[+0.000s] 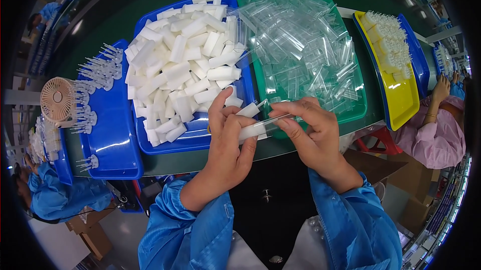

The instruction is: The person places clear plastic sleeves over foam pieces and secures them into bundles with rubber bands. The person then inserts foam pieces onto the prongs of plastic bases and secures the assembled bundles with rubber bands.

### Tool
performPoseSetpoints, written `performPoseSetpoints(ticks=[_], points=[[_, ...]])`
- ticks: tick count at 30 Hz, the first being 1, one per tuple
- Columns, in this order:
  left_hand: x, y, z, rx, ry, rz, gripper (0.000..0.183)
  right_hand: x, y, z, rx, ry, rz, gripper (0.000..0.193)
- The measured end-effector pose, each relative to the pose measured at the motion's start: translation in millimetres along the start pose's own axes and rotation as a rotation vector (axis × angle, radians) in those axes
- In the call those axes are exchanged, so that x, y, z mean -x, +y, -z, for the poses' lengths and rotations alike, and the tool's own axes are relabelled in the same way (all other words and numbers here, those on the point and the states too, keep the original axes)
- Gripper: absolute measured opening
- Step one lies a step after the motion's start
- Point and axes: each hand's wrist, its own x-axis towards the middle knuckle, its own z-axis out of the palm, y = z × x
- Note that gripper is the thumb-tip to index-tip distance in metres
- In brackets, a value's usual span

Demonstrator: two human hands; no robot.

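My left hand [224, 142] is closed around a white foam-like cylinder [252, 131], its index finger raised. A second white cylinder [249, 110] shows just beyond those fingers; whether the hand holds it too, I cannot tell. Between thumb and fingers, my right hand [314, 132] pinches a clear plastic tube [274, 120]. The tube's left end meets the white cylinder, and how far it overlaps is unclear. Both hands are over the near edges of a blue tray [188, 143] heaped with white cylinders [175, 72] and a green tray [362, 100] full of clear tubes [300, 44].
On the left, another blue tray [112, 142] carries clusters of thin white-tipped parts [100, 69], beside a small beige fan [57, 100]. A yellow tray [401, 105] at right holds rows of whitish pieces [388, 44]. Co-workers sit at both sides, one in a pink sleeve [438, 132].
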Motion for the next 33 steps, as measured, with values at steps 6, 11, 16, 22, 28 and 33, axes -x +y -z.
performPoseSetpoints(ticks=[6,11,16,22,28,33], points=[[1.8,-2.9,-10.1,0.104,0.108,-0.120,0.047,5.4,0.6,-4.9,-0.153,-0.003,-0.115,0.017],[5.7,-12.1,-12.9,0.222,0.178,-0.188,0.083,6.9,5.8,-13.4,-0.141,0.086,-0.010,0.012],[4.6,-14.4,-18.0,0.224,0.213,-0.269,0.088,12.6,2.1,-20.8,-0.148,0.064,-0.037,0.011],[3.4,-10.4,-21.2,0.211,0.277,-0.312,0.078,14.7,3.1,-31.8,-0.161,0.078,0.019,0.010],[4.9,-11.6,-20.2,0.147,0.273,-0.381,0.079,13.4,0.3,-31.6,-0.120,0.071,0.060,0.010],[5.7,-5.0,-14.3,0.269,0.164,-0.286,0.087,12.0,-1.2,-20.6,-0.065,0.055,0.116,0.010]])
